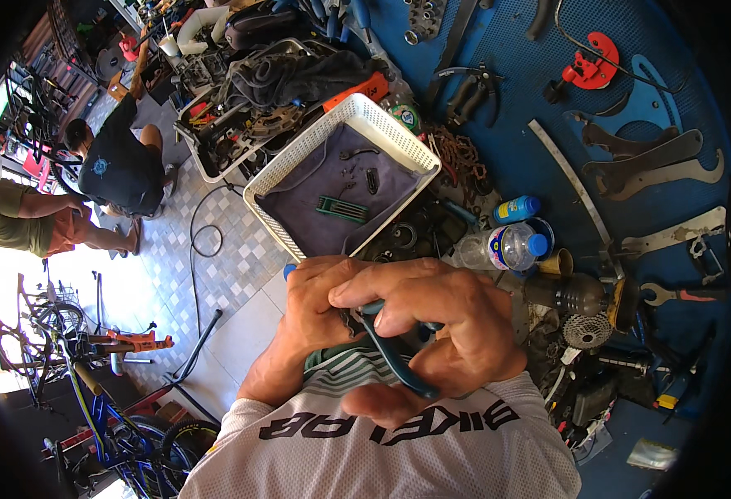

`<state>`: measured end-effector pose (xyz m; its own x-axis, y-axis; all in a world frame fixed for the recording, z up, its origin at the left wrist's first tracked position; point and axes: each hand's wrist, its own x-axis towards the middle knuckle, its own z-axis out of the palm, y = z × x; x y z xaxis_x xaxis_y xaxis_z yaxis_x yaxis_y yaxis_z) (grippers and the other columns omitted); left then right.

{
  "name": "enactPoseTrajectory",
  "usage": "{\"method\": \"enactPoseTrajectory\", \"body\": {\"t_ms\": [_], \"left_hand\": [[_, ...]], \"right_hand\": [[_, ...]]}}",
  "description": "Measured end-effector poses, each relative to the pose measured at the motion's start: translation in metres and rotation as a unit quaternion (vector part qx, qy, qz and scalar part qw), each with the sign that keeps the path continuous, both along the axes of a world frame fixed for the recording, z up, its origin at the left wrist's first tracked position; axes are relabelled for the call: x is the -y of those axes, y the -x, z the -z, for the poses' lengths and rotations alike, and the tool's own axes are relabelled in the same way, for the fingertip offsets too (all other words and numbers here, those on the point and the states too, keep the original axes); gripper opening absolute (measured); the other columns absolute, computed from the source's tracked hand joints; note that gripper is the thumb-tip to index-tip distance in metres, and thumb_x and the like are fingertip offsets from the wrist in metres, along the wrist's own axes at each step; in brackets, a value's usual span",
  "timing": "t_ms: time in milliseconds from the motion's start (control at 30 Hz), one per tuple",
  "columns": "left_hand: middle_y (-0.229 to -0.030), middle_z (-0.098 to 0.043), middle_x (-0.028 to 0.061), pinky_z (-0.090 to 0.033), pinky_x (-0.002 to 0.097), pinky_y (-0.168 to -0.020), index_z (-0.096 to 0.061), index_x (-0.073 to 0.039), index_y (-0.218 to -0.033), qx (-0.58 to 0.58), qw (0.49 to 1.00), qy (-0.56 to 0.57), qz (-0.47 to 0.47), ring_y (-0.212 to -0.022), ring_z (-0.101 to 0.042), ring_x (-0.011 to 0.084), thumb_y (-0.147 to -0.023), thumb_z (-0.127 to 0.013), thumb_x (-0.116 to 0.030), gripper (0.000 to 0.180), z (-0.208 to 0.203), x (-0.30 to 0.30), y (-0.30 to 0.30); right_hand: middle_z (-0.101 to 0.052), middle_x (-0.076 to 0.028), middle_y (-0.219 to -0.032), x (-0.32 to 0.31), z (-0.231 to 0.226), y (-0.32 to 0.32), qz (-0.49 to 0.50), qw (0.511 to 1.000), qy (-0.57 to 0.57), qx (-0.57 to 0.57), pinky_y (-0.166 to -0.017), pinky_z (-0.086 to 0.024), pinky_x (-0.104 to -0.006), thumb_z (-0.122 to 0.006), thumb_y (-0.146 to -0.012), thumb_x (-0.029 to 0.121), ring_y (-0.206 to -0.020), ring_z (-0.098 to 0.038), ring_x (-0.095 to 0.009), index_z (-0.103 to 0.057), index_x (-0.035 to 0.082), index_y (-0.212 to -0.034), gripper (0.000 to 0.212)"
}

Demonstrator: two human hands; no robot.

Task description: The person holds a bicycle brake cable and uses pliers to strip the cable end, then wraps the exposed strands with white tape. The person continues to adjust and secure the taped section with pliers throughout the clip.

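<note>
My right hand point(457, 320) grips a pair of pliers with dark teal handles point(392, 356), held in front of my chest. One handle slants down across the palm, and the thumb is stretched out away from it. Pressed close on the left, my left hand point(311, 303) is closed on a small dark metal piece point(350, 323), mostly covered by fingers. The pliers' jaws meet that spot but are hidden. Beyond both hands stands a white plastic basket point(260, 200) lined with a purple-grey cloth point(299, 212). On the cloth lie a green slotted part point(342, 209), a small lever point(359, 154) and little dark pieces.
A tray of greasy parts point(257, 125) stands behind the basket. Right of it are a clear bottle point(511, 247), a blue bottle point(517, 209) and a cassette sprocket point(587, 330). Tools cover a blue surface point(515, 91). Two people point(120, 162) and bicycles point(91, 399) are at left.
</note>
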<state>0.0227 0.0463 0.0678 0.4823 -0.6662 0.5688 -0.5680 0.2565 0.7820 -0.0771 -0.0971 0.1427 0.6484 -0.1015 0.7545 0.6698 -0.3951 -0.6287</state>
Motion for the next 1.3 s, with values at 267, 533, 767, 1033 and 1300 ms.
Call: {"method": "enactPoseTrajectory", "body": {"t_ms": [267,533,767,1033,1300], "left_hand": [[-0.084,-0.075,0.0117,-0.057,0.0374,-0.066,-0.073,-0.002,-0.093,-0.006,1.000,-0.025,-0.001,-0.072,-0.074,0.0306,-0.066,-0.086,-0.013,0.032,0.002,-0.001,-0.003],[-0.081,-0.073,0.0099,-0.056,0.0363,-0.066,-0.072,-0.004,-0.092,0.019,0.999,-0.020,-0.039,-0.070,-0.073,0.0304,-0.064,-0.087,-0.015,0.034,0.006,-0.001,0.001],[-0.070,-0.061,0.0070,-0.049,0.0363,-0.057,-0.067,-0.006,-0.085,0.028,0.998,-0.045,-0.026,-0.059,-0.063,0.0277,-0.064,-0.086,-0.016,0.031,0.008,-0.003,-0.002],[-0.069,-0.058,0.0058,-0.047,0.0369,-0.054,-0.065,-0.006,-0.084,0.011,0.999,-0.043,-0.019,-0.058,-0.060,0.0276,-0.062,-0.086,-0.016,0.033,0.010,-0.003,-0.001],[-0.074,-0.062,0.0049,-0.048,0.0381,-0.054,-0.069,-0.006,-0.086,0.074,0.995,-0.064,-0.019,-0.059,-0.062,0.0279,-0.057,-0.084,-0.018,0.035,0.032,-0.002,-0.001]], "right_hand": [[-0.074,-0.024,-0.095,0.000,0.003,-0.001,0.013,1.000,0.011,-0.011,-0.077,-0.065,-0.0382,-0.097,-0.076,0.038,-0.090,-0.078,-0.033,-0.055,-0.002,-0.103,0.064],[-0.074,-0.023,-0.095,0.003,0.006,0.000,-0.003,1.000,0.014,-0.020,-0.075,-0.065,-0.0390,-0.096,-0.077,0.034,-0.089,-0.078,-0.033,-0.055,-0.001,-0.101,0.060],[-0.074,-0.022,-0.095,0.005,0.006,0.000,-0.011,1.000,0.017,-0.015,-0.074,-0.065,-0.0389,-0.095,-0.079,0.032,-0.088,-0.078,-0.032,-0.056,0.000,-0.102,0.055],[-0.073,-0.024,-0.101,0.005,0.008,-0.001,-0.044,0.998,-0.011,-0.039,-0.074,-0.065,-0.0400,-0.095,-0.079,0.025,-0.088,-0.078,-0.032,-0.055,0.000,-0.104,0.053],[-0.070,-0.026,-0.100,-0.004,0.014,-0.012,-0.121,0.986,-0.114,-0.002,-0.085,-0.063,-0.0500,-0.089,-0.084,0.018,-0.096,-0.077,-0.039,-0.052,0.001,-0.101,0.044]]}}
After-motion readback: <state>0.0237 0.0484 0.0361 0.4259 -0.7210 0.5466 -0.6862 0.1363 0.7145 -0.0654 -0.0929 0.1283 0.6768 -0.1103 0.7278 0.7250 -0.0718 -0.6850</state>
